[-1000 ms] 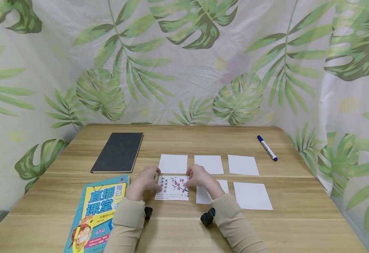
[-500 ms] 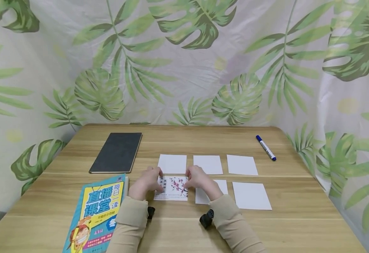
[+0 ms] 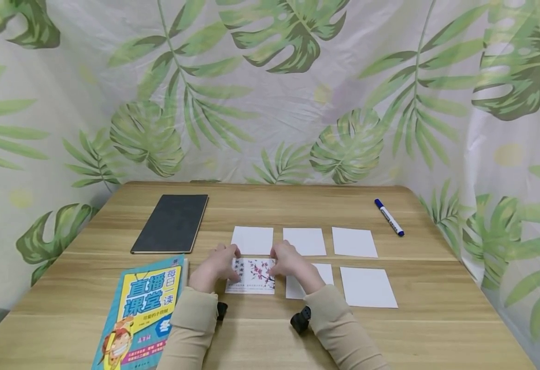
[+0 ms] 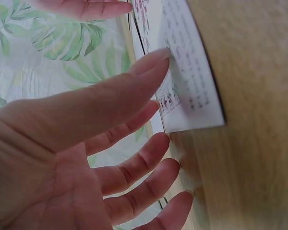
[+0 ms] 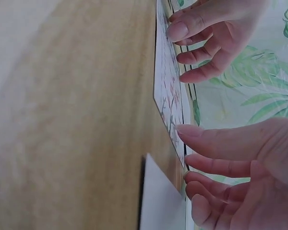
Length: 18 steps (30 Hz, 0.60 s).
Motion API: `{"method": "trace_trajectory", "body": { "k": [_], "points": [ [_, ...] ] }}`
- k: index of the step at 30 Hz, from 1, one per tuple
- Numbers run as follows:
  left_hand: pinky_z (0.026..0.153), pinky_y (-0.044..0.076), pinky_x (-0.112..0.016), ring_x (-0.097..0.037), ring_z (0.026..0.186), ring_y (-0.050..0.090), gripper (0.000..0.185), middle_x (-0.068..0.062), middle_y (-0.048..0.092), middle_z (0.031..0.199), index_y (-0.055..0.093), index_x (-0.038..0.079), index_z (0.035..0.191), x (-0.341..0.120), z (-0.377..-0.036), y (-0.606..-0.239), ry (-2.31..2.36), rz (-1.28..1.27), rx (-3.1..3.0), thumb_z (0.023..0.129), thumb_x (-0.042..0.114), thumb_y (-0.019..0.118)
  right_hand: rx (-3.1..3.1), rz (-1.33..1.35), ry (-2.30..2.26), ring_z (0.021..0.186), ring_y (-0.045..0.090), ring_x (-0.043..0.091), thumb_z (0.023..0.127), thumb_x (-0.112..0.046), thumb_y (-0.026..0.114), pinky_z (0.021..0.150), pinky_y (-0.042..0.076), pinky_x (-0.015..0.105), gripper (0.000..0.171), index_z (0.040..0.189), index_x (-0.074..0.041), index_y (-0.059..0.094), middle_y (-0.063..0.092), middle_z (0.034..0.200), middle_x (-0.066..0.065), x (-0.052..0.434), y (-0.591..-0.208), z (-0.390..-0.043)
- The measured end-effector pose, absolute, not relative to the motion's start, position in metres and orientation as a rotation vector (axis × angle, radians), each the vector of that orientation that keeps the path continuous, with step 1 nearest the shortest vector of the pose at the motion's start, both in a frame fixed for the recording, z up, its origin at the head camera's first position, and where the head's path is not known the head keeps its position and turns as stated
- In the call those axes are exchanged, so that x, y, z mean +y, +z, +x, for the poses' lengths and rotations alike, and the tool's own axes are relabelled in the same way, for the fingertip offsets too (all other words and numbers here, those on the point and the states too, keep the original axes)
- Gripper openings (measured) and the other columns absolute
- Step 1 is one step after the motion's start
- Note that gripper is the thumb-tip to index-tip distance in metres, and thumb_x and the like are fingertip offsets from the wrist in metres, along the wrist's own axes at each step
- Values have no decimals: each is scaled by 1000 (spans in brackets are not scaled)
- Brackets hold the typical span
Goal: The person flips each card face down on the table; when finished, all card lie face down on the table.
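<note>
A white curtain printed with green leaves (image 3: 270, 92) hangs behind a pale wooden table (image 3: 436, 324). Near its front, the left hand (image 3: 214, 267) and right hand (image 3: 290, 262), fingers straight and relaxed, touch opposite edges of a square plum-blossom card (image 3: 251, 276) lying flat between them.

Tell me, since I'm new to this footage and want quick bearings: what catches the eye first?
Both hands, left hand and right hand, touch the side edges of a blossom card at the table's near middle, among five blank white cards. A bright blue-and-yellow book lies at near left, with a dark notebook behind it and a blue-capped marker far right.
</note>
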<state>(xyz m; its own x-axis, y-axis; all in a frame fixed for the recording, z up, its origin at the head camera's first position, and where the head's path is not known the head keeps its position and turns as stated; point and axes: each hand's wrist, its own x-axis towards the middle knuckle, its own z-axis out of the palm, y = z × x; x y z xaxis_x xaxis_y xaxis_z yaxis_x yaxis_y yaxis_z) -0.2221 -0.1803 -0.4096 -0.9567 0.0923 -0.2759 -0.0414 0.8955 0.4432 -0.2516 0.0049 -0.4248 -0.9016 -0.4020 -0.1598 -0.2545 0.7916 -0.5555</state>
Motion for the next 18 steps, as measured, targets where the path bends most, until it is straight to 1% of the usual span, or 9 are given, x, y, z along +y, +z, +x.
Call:
{"method": "trace_trajectory", "body": {
  "k": [3, 12, 16, 18],
  "points": [
    [91, 43, -51, -35, 104, 45, 49, -18, 48, 110, 56, 6, 111, -181, -223, -411, 657, 50, 2769, 69, 7, 80, 2719, -533, -744, 91, 50, 24, 71, -9, 80, 83, 47, 36, 35, 99, 2, 61, 54, 100, 12, 4, -424, -252],
    [90, 42, -49, -33, 102, 44, 51, -17, 47, 109, 54, 5, 111, -181, -226, -411, 644, 53, 2762, 68, 8, 81, 2697, -562, -638, 84, 47, 20, 71, -11, 80, 76, 44, 32, 30, 93, 0, 62, 54, 93, 7, 3, -423, -260],
    [89, 43, -48, -33, 101, 43, 47, -16, 47, 108, 55, 6, 108, -180, -226, -411, 627, 47, 2765, 69, 8, 81, 2670, -588, -607, 79, 47, 18, 72, -12, 80, 69, 43, 29, 24, 86, -1, 64, 55, 90, 7, 3, -421, -263],
    [89, 43, -48, -32, 102, 43, 46, -16, 47, 109, 55, 7, 108, -179, -226, -411, 624, 44, 2764, 69, 7, 80, 2661, -593, -601, 79, 48, 18, 72, -12, 80, 68, 44, 28, 24, 85, -1, 63, 55, 90, 8, 2, -420, -264]
  ]
}}
